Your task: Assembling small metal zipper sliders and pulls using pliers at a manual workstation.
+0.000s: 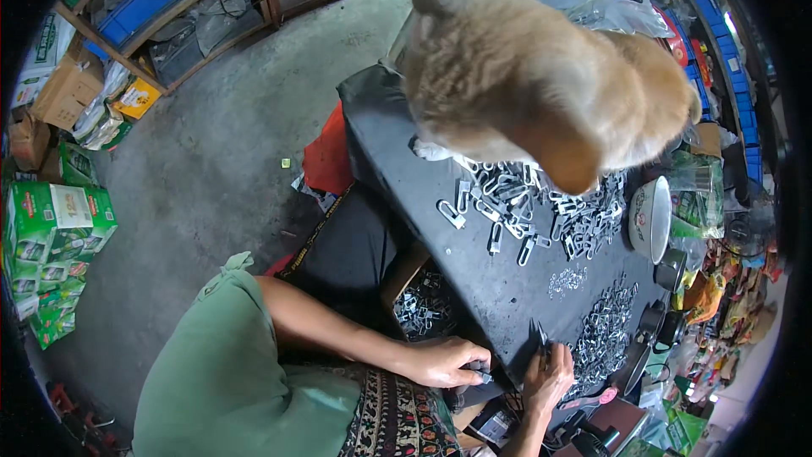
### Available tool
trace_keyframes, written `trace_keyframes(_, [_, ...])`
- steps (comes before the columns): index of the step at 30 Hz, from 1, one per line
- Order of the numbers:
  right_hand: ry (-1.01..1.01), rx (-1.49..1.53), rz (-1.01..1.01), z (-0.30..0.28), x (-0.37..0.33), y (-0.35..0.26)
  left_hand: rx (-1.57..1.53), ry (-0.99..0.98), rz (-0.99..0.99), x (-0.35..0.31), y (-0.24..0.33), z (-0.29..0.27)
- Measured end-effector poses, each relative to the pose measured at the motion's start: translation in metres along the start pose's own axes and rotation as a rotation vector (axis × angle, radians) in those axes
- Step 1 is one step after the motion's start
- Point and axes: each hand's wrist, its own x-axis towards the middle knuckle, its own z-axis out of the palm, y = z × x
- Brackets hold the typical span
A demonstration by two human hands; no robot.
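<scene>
My left hand [450, 362] is closed at the table's near edge, its thumb and fingers pinching a small dark grey piece [482, 371]. Just to its right, my right hand [548, 379] grips a dark tool with two pointed tips [539, 334], like small pliers, its tips upward over the table. Beside that hand spreads a heap of small dark metal parts [605, 338]. A little pile of tiny shiny bits [567, 282] lies farther back. Beyond it are many long-looped metal clips [516, 203], partly covered by a tan dog [516, 68] on the black tabletop [457, 262].
A white bowl [650, 218] stands at the table's right, near dark cups [670, 269]. Below the table edge, an open drawer or bin holds more metal parts [423, 309]. Green cartons [59, 237] and a wooden shelf [211, 38] stand left across the concrete floor [220, 144].
</scene>
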Motion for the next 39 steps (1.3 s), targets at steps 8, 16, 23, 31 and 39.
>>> trace_keyframes(8, [-0.122, -0.093, -0.076, -0.011, 0.014, 0.005, -0.095, 0.156, -0.030, 0.003, 0.008, -0.007])
trace_keyframes(16, [-0.229, 0.966, 0.329, -0.036, 0.008, -0.018, -0.010, 0.300, 0.156, 0.019, 0.040, -0.016])
trace_keyframes(23, [-0.333, 0.986, 0.229, -0.043, -0.003, -0.049, 0.168, 0.308, 0.311, 0.029, 0.025, -0.011])
trace_keyframes(31, [-0.304, 0.964, 0.216, -0.040, -0.008, -0.040, 0.128, 0.265, 0.244, 0.022, 0.034, -0.014])
trace_keyframes(39, [-0.332, 0.906, 0.240, -0.048, -0.014, -0.038, 0.110, 0.221, 0.128, 0.022, 0.033, -0.010])
